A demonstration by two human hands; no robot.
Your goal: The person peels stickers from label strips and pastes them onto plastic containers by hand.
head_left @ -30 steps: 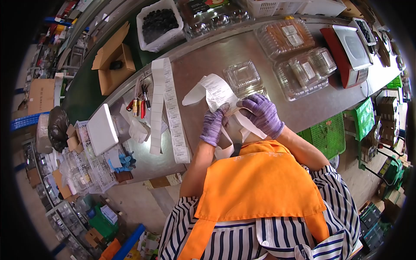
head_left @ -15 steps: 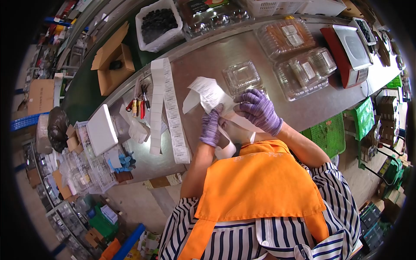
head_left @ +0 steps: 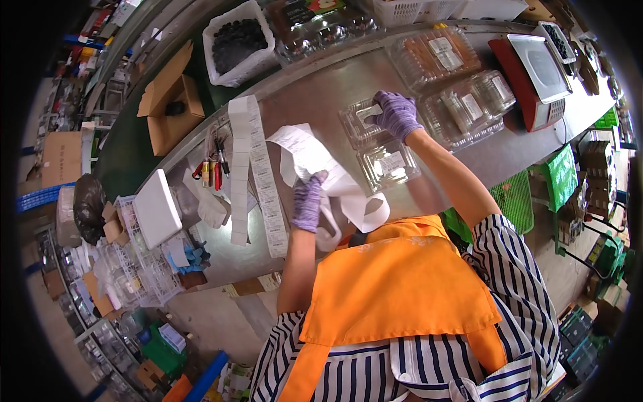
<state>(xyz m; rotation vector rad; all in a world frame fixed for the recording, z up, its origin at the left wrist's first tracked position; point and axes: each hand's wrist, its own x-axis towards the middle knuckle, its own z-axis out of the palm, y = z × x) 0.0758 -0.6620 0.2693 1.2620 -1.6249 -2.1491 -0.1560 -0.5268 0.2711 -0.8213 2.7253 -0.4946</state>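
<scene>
My left hand [head_left: 309,201], in a purple knit glove, is closed around a long strip of white printed labels [head_left: 305,153], whose loose end curls over the table towards my apron. My right hand [head_left: 395,112], in a matching glove, is at the far clear plastic clamshell box [head_left: 360,134]. Its bent fingers are at a small white label [head_left: 368,112] on top of that box. A nearer clear clamshell [head_left: 375,175] with a white label [head_left: 392,162] on its lid lies just below it.
More label strips [head_left: 268,187] lie at left beside pens and cutters [head_left: 213,164]. Filled clamshells [head_left: 439,57] and a red scale [head_left: 529,87] are at right. At the back are a white crate of dark fruit [head_left: 271,53] and an open cardboard box [head_left: 191,107].
My right hand has moved away from the label strip, up to the far clamshell. My left hand has shifted left and lower with the strip. The nearer labelled clamshell is now uncovered.
</scene>
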